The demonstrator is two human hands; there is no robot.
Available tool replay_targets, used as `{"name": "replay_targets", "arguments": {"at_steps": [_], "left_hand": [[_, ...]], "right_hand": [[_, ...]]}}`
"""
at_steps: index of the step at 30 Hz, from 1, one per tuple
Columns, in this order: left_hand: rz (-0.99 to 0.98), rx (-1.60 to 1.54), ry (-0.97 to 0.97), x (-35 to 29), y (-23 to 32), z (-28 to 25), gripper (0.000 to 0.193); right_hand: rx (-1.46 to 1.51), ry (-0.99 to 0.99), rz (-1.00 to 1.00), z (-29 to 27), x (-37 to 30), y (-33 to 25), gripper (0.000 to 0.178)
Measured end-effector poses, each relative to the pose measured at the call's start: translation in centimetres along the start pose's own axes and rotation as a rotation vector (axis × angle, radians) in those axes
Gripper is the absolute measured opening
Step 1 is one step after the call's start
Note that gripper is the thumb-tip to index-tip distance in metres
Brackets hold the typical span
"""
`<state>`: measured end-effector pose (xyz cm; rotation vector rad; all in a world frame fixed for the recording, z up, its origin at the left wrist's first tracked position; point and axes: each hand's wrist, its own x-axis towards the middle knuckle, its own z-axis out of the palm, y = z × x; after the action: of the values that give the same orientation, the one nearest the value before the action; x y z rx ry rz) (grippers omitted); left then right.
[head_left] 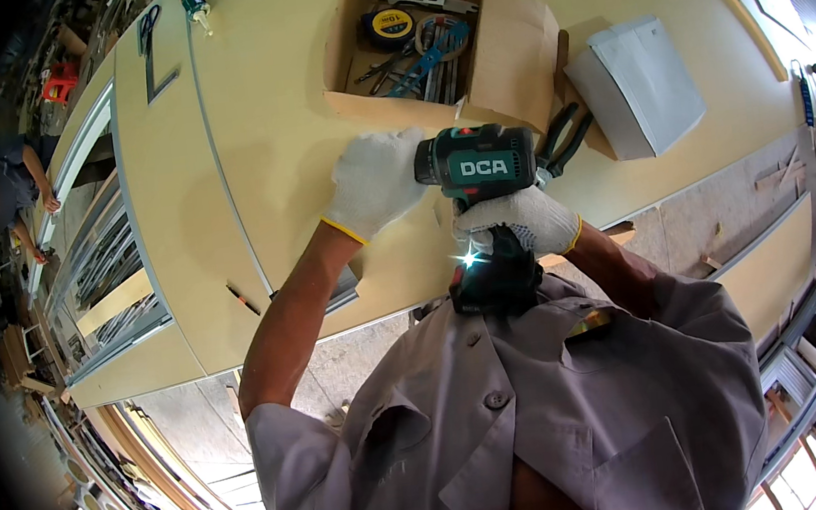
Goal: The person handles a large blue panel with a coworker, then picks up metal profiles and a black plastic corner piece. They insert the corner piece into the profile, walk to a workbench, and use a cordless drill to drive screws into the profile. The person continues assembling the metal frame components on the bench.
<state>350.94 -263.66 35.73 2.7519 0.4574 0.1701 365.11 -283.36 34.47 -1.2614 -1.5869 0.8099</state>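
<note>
A dark green and black cordless drill [483, 162] is held level above the tabletop, its chuck pointing left and its work light shining. My right hand [530, 219], in a white knit glove, is closed around the drill's handle. At the front end of the chuck is my left hand [377, 183], also gloved, with its fingers curled in. What those fingers pinch, if anything, is hidden. Just right of the drill, black-handled pliers [568, 143] lie beside a pale box [646, 87]. Beyond the drill stands an open cardboard box [341, 66] holding a yellow and black tape measure [390, 26] and several small tools.
A wide cream-coloured panel [259, 91] forms the work surface. On it lie a pen [243, 299], a metal square [163, 84] and a sealant tube [190, 0]. Metal strips [111, 254] fill an opening at left, where another person's arm [41, 181] reaches in.
</note>
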Motion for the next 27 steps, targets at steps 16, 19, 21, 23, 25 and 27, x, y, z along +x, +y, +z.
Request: {"name": "replay_targets", "arguments": {"at_steps": [16,19,21,23,25,27], "left_hand": [[0.080,-0.151,0.069,1.5,-2.5,3.3,0.029],[0.109,-0.134,0.072,1.4,-2.6,2.8,0.034],[0.115,-0.261,0.095,1.3,-2.3,2.0,0.038],[-0.009,-0.318,0.213,-0.4,-2.8,1.3,0.040],[-0.160,-0.318,0.197,-1.9,-4.6,0.8,0.040],[-0.375,-0.265,0.059,-4.0,-6.8,2.6,0.038]], "right_hand": [[0.024,0.028,0.244,1.0,-1.2,4.1,0.034],[0.223,-0.013,0.238,0.0,-1.3,3.9,0.027],[0.270,0.039,0.396,-0.8,-1.1,3.0,0.020],[0.258,0.056,0.408,-1.6,-2.5,3.4,0.019],[0.781,0.310,0.707,-1.8,-3.0,3.2,0.030],[0.891,0.415,0.817,-2.7,-2.8,2.3,0.037]]}}
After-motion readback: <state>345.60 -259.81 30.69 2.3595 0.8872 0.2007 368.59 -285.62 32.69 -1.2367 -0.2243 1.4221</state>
